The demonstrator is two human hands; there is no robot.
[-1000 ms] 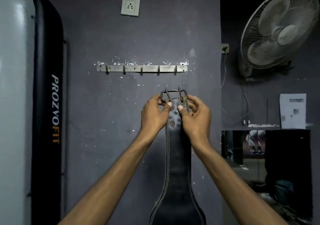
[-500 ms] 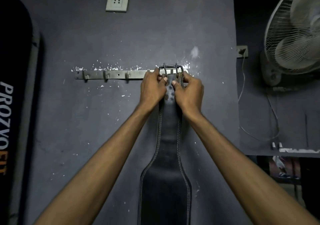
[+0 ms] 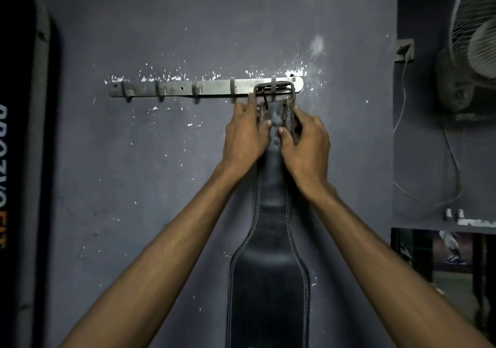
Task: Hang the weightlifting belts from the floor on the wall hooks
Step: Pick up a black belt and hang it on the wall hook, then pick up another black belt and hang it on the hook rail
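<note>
Since the earlier frame the metal buckle (image 3: 274, 90) has gone from level with the rail to sitting over the rightmost hook (image 3: 273, 86), and both hands have slipped a little lower on the strap. The long black leather weightlifting belt with pale stitching (image 3: 269, 294) hangs straight down the dark grey wall (image 3: 161, 186), its narrow end up between the two hands and its wide padded part below the wrists, between the forearms.

The left hand (image 3: 245, 138) pinches the left edge of the strap just under the buckle, thumb on the front face and forefinger stretched up to touch the buckle's left corner. The right hand (image 3: 308, 143) grips the right edge of the strap, thumb pressed on the front and fingers curled behind it. The thumbs lie close together on the worn patch of leather without touching.

Directly above the hands runs the flat steel hook rail (image 3: 204, 88), screwed to the wall, with four bare hooks stretching away to the left of the left hand. The buckle frame appears to ring the last hook, though whether its weight already rests there is hard to tell in the dim light.

Well to the right of the right hand stands a white wall fan (image 3: 475, 39) with a trailing cable (image 3: 453, 159). Far left of the left hand is a black padded punching bag (image 3: 16, 159) with lettering.
</note>
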